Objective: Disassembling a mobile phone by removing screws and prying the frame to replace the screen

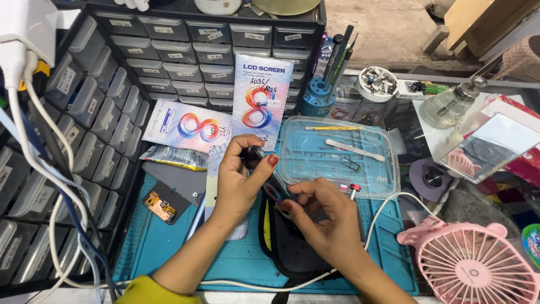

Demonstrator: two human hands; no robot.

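While clasped in both hands' grip, left hand (236, 183) and right hand (326, 217): dark phone (269, 177), long axis upper-left to lower-right.

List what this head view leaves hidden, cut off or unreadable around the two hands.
- Phone: mostly covered by the left hand and right hand; its face is not visible.
- Screwdriver: only the red-tipped end shows past the right hand, so the grip is unclear.
- Dark pouch: middle hidden beneath the right forearm.
- Pink fan: cut off by the bottom edge.
- Small parts in the clear tray: too small to identify.
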